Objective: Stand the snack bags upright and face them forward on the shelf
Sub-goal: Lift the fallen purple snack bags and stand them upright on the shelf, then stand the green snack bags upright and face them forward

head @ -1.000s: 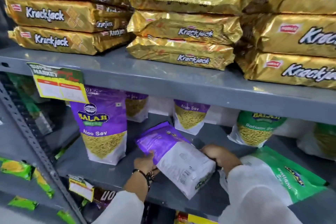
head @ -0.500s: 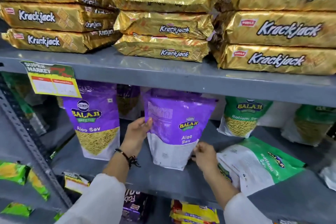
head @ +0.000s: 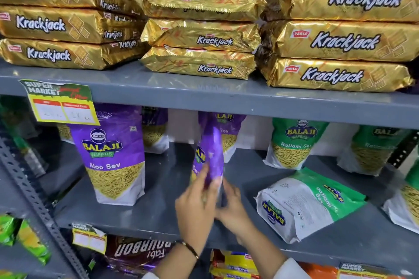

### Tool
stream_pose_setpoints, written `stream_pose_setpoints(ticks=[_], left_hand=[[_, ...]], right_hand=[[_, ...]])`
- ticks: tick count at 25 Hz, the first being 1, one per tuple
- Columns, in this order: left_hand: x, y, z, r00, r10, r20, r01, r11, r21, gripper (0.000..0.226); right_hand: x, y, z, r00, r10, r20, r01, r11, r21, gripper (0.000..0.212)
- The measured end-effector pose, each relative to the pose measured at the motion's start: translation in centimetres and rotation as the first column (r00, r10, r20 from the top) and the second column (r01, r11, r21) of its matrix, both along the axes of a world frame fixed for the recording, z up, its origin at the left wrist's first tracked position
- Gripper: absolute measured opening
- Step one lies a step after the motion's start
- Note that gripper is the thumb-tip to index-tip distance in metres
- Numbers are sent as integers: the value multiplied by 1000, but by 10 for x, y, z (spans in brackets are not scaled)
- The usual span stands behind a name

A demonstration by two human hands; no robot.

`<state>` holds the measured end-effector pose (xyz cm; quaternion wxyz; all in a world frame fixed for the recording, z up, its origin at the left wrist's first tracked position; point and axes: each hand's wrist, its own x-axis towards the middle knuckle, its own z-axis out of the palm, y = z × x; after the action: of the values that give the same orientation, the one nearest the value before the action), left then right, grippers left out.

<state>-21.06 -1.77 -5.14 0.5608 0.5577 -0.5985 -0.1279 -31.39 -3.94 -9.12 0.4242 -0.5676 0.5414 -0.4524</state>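
While both hands, left (head: 196, 205) and right (head: 233, 208), pinch its base, the purple Aloo Sev bag (head: 210, 154) stands upright, edge-on, face turned left.

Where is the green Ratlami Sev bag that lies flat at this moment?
In the head view, the flat Ratlami Sev bag lies on the grey middle shelf, right of both hands, in front of an upright Ratlami Sev bag.

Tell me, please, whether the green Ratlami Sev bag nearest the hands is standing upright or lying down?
Lying down: the green Ratlami Sev bag rests flat on the shelf, printed back up and lettering running diagonally.
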Motion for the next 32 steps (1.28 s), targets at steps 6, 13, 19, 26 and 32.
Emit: stream_pose_setpoints(ticks=[6, 13, 19, 26, 32], left_hand=[[32, -69, 16, 795, 22, -606, -54, 998, -35, 18], [55, -104, 7, 627, -77, -775, 309, 938, 157, 22], [38, -57, 28, 691, 85, -718, -202, 976, -79, 18], [-104, -18, 39, 818, -568, -87, 574, 802, 161, 11], [-166, -84, 30, 835, -502, 224, 362, 809, 464, 24]], right_hand=[[-35, -23, 7, 939, -56, 339, 15, 992, 123, 45], [-38, -38, 8, 951, -71, 299, 17, 983, 180, 24], [-63, -17, 44, 908, -227, 352, 198, 973, 117, 26], [-181, 28, 68, 696, -605, 387, 551, 796, 252, 30], [-251, 55, 10, 540, -799, 263, 609, 587, 533, 12]])
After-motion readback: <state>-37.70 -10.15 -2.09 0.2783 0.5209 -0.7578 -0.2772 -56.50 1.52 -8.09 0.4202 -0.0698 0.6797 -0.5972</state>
